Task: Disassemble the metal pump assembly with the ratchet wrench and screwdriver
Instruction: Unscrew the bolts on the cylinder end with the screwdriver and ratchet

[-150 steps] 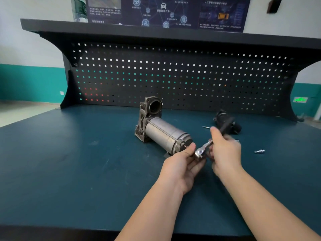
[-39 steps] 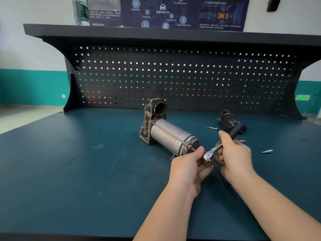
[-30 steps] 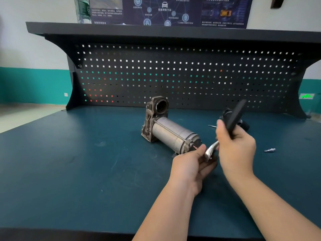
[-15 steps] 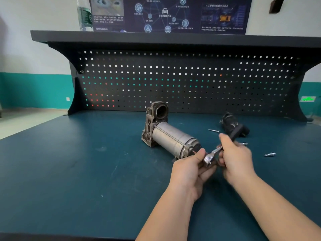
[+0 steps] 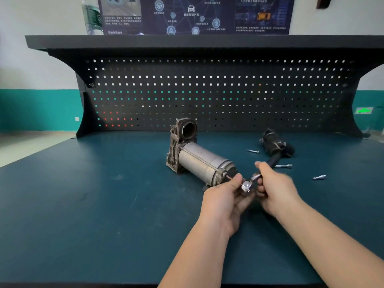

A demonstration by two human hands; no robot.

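The metal pump assembly [image 5: 199, 157] lies on its side in the middle of the blue bench, its grey cylinder pointing toward me and its cast housing with a round opening at the far end. My right hand [image 5: 276, 193] grips the black handle of the ratchet wrench [image 5: 260, 174]. The wrench's chrome head sits at the cylinder's near end. My left hand [image 5: 225, 197] pinches the wrench head between thumb and fingers, right at a thin bolt sticking out of the end cap.
A black part [image 5: 275, 145] lies behind the wrench at the right. Loose bolts [image 5: 252, 151] [image 5: 283, 166] and a short fitting [image 5: 319, 177] are scattered on the bench [image 5: 104, 194] nearby. A black pegboard [image 5: 207, 94] closes the back, with a shelf above.
The wrench handle swung up a second ago and has come back down and away from me. Both hands stay at the cylinder's near end; the pump has not moved.
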